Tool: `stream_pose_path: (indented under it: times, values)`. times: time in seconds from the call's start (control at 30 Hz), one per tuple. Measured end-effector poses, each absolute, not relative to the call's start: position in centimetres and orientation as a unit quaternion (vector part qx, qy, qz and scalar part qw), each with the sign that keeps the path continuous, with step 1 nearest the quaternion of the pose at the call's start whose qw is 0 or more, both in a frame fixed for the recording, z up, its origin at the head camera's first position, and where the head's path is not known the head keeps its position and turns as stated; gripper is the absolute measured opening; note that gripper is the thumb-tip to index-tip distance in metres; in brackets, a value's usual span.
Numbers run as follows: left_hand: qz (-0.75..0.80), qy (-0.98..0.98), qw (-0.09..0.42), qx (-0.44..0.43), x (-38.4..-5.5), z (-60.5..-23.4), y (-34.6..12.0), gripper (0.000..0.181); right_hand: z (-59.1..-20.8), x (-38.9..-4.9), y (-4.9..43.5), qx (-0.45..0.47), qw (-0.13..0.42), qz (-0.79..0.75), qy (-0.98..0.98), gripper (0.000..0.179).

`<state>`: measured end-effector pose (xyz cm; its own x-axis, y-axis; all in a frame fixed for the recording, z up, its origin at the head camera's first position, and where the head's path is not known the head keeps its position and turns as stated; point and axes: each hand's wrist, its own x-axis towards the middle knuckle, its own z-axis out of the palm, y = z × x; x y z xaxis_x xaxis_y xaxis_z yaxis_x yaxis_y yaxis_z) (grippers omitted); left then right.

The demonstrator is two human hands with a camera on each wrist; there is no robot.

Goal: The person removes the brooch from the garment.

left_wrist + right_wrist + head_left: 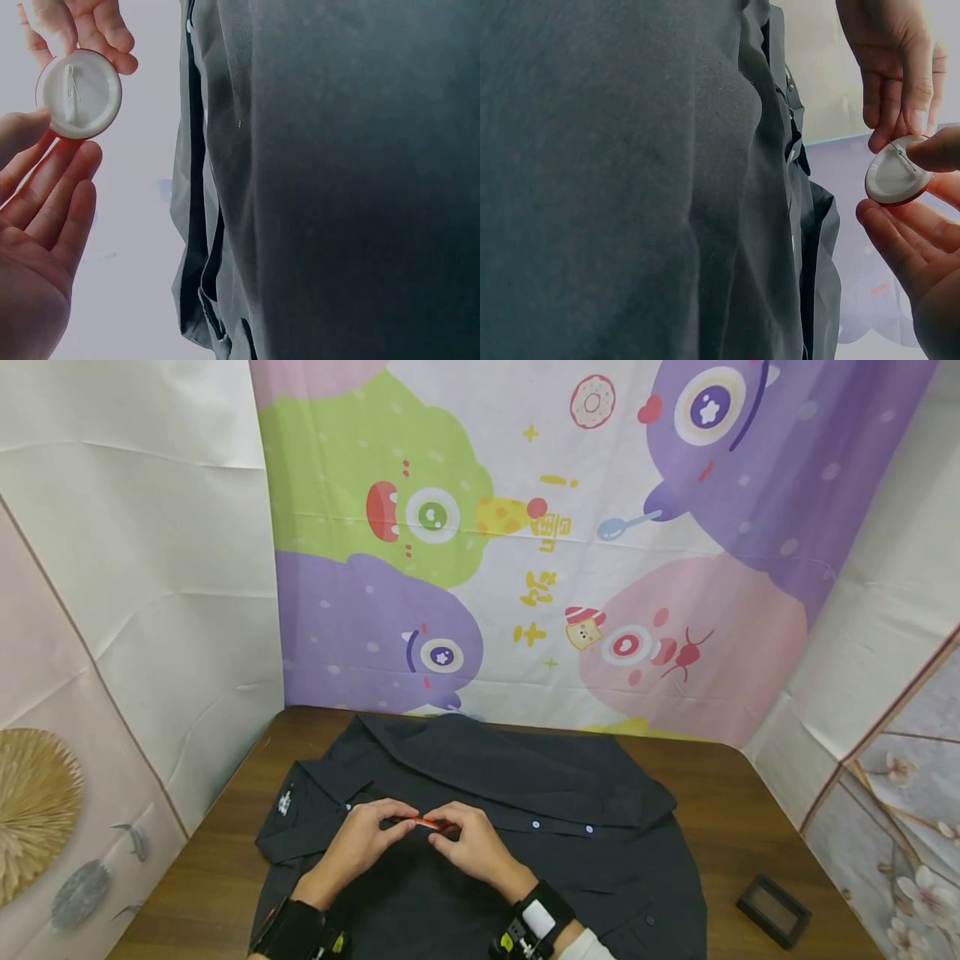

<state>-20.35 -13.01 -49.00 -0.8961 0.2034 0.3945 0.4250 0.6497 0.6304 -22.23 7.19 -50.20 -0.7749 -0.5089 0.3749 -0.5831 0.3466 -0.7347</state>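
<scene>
A round button badge (426, 823) with a red edge is held between both hands above a dark shirt (637, 868). Its white back (94, 94) shows in the left wrist view, with a safety pin across it; the thin needle stands at an angle to the bar. The left hand (362, 838) pinches one side of the badge between thumb and fingers. On the opposite side, the right hand (480, 845) grips the rim, its thumb near the pin in the right wrist view. The badge's front is hidden.
The shirt lies spread over a brown wooden table (195, 877), its white buttons (536, 824) in a row across it. A small black frame-like box (774, 910) sits at the table's right. Behind hangs a cartoon-printed cloth (525, 693), with pale hangings at both sides.
</scene>
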Motion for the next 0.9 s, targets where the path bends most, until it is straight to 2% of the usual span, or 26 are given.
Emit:
stream_pose_path:
  times: [0.47, 0.9]
  values:
    - [-0.377, -0.891, 0.159, -0.195, -20.4, -49.2, -12.93, 0.012, -50.44, -22.22, 7.22, 0.332, 0.059, 0.467, -0.817, 0.021]
    - [-0.393, -0.892, 0.143, -0.171, -20.26, -49.1, -12.92, 0.009, -50.59, -22.31, 6.87, 0.328, 0.084, 0.458, -0.822, 0.018]
